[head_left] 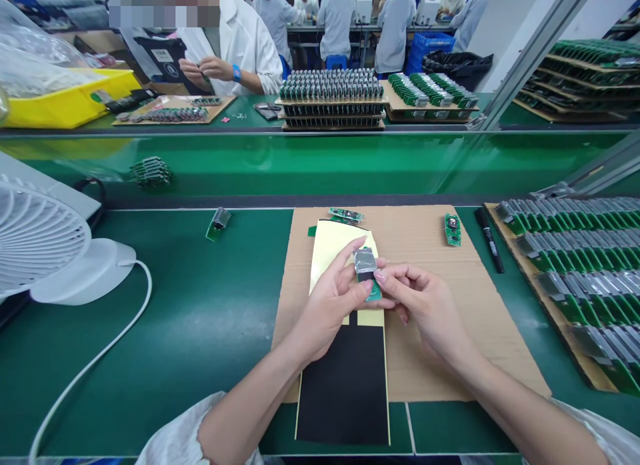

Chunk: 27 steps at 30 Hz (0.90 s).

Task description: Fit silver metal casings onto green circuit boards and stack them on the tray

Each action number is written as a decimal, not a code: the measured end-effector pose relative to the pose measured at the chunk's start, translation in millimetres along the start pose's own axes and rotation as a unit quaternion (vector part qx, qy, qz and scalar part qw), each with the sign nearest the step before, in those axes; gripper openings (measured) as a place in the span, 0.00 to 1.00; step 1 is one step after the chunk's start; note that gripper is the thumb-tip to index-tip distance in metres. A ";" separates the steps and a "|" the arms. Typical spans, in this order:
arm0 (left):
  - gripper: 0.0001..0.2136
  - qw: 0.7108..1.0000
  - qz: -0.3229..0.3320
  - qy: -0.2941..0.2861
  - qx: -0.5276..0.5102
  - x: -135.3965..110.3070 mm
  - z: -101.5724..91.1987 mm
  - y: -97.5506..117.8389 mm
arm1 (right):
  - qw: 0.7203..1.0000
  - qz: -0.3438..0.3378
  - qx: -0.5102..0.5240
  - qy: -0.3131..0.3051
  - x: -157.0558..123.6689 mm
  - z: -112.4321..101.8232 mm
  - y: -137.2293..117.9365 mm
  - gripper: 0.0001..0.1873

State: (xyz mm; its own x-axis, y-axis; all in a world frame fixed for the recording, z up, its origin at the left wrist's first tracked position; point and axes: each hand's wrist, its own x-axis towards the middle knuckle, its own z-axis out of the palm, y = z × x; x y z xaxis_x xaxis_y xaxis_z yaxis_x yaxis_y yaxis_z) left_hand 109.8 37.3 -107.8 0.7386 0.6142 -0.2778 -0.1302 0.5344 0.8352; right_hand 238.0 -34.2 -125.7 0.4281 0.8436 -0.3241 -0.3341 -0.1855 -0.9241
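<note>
A small green circuit board (373, 292) with a silvery display module (365, 260) is held up at the middle of the view. My left hand (336, 293) grips it from the left, thumb on its lower part and fingers behind. From the right, my right hand (425, 301) pinches at the board's edge, where a black strip (367, 276) crosses below the display. Beneath both hands lies a pale yellow backing sheet (327, 241) whose lower part carries black adhesive pieces (345, 385). That sheet rests on a cardboard piece (475, 345).
Loose boards lie at the cardboard's top (346, 215), its right side (453, 229) and on the green table to the left (219, 223). A black marker (490, 241) lies beside a board-filled tray (580, 271). A white fan (80, 251) stands left. Across the partition, a person (245, 45) works.
</note>
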 end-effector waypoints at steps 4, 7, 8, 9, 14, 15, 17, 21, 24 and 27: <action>0.33 1.000 0.002 -0.002 0.004 -0.4 0.4 1.3 | 1.000 0.003 -0.004 -0.004 0.9 -0.5 -0.8 0.15; 0.33 1.000 0.002 -0.002 0.003 -0.2 0.3 1.9 | 1.000 0.007 -0.007 -0.016 1.9 -1.9 -1.0 0.15; 0.33 1.000 0.001 -0.002 0.002 -0.1 0.2 1.8 | 1.000 0.009 -0.009 -0.018 2.1 -2.4 -0.9 0.15; 0.34 1.000 0.001 -0.001 0.001 0.2 -0.1 1.7 | 1.000 0.011 -0.011 -0.020 2.4 -2.8 -0.7 0.14; 0.34 1.000 0.002 -0.007 -0.003 0.4 -1.2 0.2 | 1.000 0.011 -0.012 -0.019 3.2 -2.9 1.1 0.14; 0.34 1.000 0.003 -0.009 -0.003 0.3 -1.4 0.0 | 1.000 0.010 -0.011 -0.017 3.3 -2.6 1.4 0.15; 0.33 1.000 0.006 -0.014 -0.004 0.1 -1.5 -0.2 | 1.000 0.009 -0.010 -0.012 3.3 -2.2 1.6 0.15; 0.31 1.000 0.008 -0.015 0.002 -0.2 -1.1 -0.3 | 1.000 0.007 -0.012 -0.003 2.4 -1.9 1.2 0.15; 0.30 1.000 0.008 -0.010 0.007 -0.3 -0.4 -0.2 | 1.000 0.004 -0.015 -0.001 1.7 -1.5 0.8 0.15; 0.29 1.000 0.009 -0.005 0.011 0.4 0.1 -0.5 | 1.000 -0.001 -0.018 -0.001 1.2 -0.8 0.3 0.14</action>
State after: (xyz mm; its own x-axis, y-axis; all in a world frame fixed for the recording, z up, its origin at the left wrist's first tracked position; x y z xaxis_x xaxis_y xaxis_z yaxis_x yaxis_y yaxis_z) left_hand 110.2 37.2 -108.3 0.7426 0.6179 -0.2584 -0.1284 0.5099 0.8506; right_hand 239.1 -33.6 -126.6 0.4262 0.8452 -0.3225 -0.3032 -0.2024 -0.9312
